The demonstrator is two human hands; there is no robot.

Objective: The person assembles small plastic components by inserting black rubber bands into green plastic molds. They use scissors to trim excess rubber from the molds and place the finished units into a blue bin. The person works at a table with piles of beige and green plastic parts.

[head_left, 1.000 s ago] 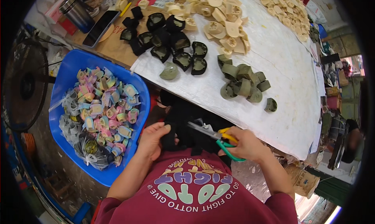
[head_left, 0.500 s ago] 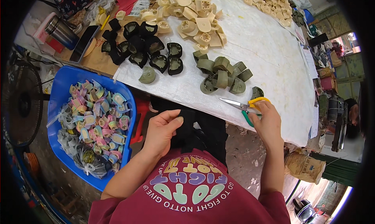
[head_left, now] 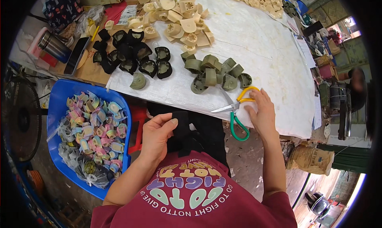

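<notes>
My left hand is closed, with a thin black cloth piece pinched between thumb and fingers above my lap. The dark trousers behind make its outline hard to see. My right hand has its fingers at the yellow loop of a pair of scissors, at the table's front edge; the thumb is apart from the green loop. The scissors' blades are spread and point left. Just beyond them lies a pile of olive-green curved pieces. Black-covered pieces sit farther left, near one loose olive piece.
Cream-coloured pieces are heaped at the far side of the white-covered table. A blue basin of pastel pieces stands at left, by a red stool. A phone and steel tumbler occupy the left corner.
The scissors have come nearer to me with my right hand, and their blades and handles have spread wider. My left hand keeps its pinch on the black cloth. The view has shifted slightly.
</notes>
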